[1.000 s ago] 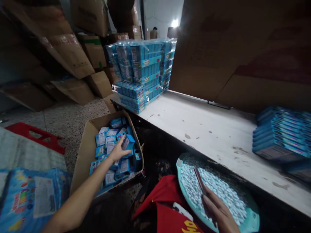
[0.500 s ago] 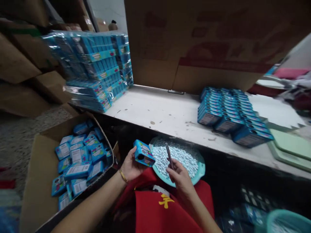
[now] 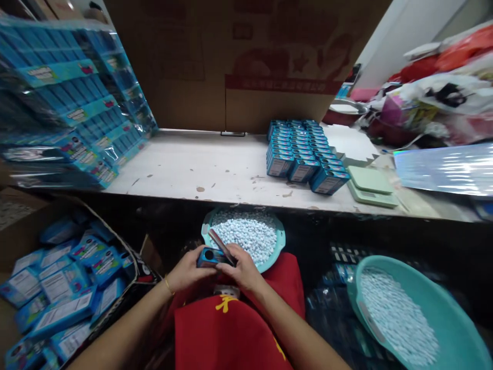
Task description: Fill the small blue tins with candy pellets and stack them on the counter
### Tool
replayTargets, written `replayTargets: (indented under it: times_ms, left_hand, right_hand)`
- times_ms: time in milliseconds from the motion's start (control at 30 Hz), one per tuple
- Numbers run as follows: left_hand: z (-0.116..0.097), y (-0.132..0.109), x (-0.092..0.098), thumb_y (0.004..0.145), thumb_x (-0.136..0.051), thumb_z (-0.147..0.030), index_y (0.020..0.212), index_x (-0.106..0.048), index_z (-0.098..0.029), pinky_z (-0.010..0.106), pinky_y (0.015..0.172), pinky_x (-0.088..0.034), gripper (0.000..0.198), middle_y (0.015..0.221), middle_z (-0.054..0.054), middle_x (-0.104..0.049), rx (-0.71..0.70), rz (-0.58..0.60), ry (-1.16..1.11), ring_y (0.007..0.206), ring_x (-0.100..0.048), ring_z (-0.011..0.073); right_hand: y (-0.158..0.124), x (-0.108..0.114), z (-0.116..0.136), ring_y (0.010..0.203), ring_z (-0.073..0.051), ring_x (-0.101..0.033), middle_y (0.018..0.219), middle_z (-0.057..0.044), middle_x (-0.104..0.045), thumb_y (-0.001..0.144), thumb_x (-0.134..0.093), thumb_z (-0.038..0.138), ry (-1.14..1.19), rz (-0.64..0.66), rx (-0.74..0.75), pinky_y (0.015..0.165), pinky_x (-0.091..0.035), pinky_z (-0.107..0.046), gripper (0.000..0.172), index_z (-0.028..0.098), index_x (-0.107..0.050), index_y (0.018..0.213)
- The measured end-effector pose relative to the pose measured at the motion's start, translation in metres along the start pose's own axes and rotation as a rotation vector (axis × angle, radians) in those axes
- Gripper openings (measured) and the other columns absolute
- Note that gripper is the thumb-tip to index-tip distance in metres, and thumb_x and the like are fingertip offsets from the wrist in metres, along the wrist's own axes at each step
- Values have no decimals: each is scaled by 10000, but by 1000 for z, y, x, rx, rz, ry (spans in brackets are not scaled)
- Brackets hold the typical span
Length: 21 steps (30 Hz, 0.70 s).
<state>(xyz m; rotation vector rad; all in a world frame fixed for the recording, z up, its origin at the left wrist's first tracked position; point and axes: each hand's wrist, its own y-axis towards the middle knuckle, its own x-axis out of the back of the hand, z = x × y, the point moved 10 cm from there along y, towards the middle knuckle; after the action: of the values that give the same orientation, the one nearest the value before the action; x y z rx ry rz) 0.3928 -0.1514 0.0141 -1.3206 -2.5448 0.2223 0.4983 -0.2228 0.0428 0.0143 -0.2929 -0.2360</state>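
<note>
My left hand is closed around one end of a small blue printed box, whose narrow side with a black round mark faces me. In my right hand is a slim dark stick-like tool, its tip pointing up and left; its exact kind is unclear. The fingers of this hand also meet the box's right end, hiding that part. Just beyond both hands is a turquoise basin full of small pale blue and white pellets.
An open carton of loose blue boxes stands at left. On the white table are wrapped box stacks, rows of blue boxes and a pale green scale. A second turquoise basin with pellets sits lower right.
My view has swung right. The box has turned and come lower, and my right hand has moved from over the basin to the box, bringing the tool along.
</note>
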Motion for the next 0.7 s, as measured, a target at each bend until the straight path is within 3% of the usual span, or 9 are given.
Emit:
replayTargets:
  times_ms: [67, 133, 200, 267, 367, 433, 500, 700]
  left_hand:
    - [10, 6, 3, 574, -690, -288, 887, -577, -157, 331, 752, -470, 358, 821, 35, -646, 71, -44, -85, 794, -597, 208]
    - [22, 11, 10, 610, -666, -300, 918, -557, -153, 346, 747, -482, 358, 875, 51, -647, 143, -146, -291, 793, -607, 203]
    - [30, 19, 12, 638, -649, -289, 975, -530, -157, 370, 765, -485, 381, 958, 72, -634, 189, -182, -501, 825, -609, 205]
    - [30, 30, 13, 632, -660, -257, 995, -519, -164, 371, 765, -492, 400, 985, 76, -627, 183, -173, -612, 843, -609, 207]
    - [27, 49, 19, 622, -670, -233, 978, -525, -170, 357, 741, -507, 390, 953, 62, -635, 150, -175, -647, 815, -616, 192]
    - [29, 63, 17, 630, -661, -246, 966, -528, -174, 365, 719, -515, 368, 927, 54, -639, 167, -171, -659, 786, -621, 185]
    - [34, 75, 8, 632, -657, -256, 951, -531, -175, 369, 702, -519, 352, 900, 50, -642, 196, -160, -670, 764, -625, 184]
    - [47, 99, -32, 642, -649, -289, 948, -517, -186, 357, 631, -533, 349, 872, 44, -633, 222, -148, -709, 701, -623, 167]
  right_hand:
    - [-8, 16, -28, 754, -150, -512, 808, -18, -579, 753, -468, 303, 15, 14, -136, 697, -401, -267, 260, 193, -603, 945]
    - [-24, 39, -57, 752, -164, -528, 801, -28, -603, 773, -404, 273, 15, 43, -257, 695, -410, -284, 298, 180, -605, 973]
    - [-40, 70, -75, 855, -190, -528, 916, -48, -612, 757, -414, 254, -43, 58, -281, 761, -400, -307, 348, 175, -578, 1054]
    - [-55, 102, -84, 912, -201, -517, 995, -55, -594, 750, -430, 257, -216, 54, -285, 794, -383, -310, 406, 205, -526, 1142]
    - [-67, 132, -94, 800, -191, -545, 878, -43, -592, 777, -395, 264, -633, 70, -367, 688, -385, -282, 412, 295, -484, 1178]
    - [-64, 135, -98, 750, -186, -552, 845, -45, -580, 795, -362, 253, -851, 97, -422, 621, -368, -265, 416, 325, -455, 1195]
    - [-52, 123, -102, 775, -189, -553, 893, -62, -577, 803, -343, 234, -952, 124, -432, 609, -361, -259, 426, 310, -431, 1214]
    - [0, 78, -123, 963, -198, -517, 1072, -83, -558, 791, -364, 212, -854, 62, -354, 765, -379, -280, 408, 231, -450, 1189]
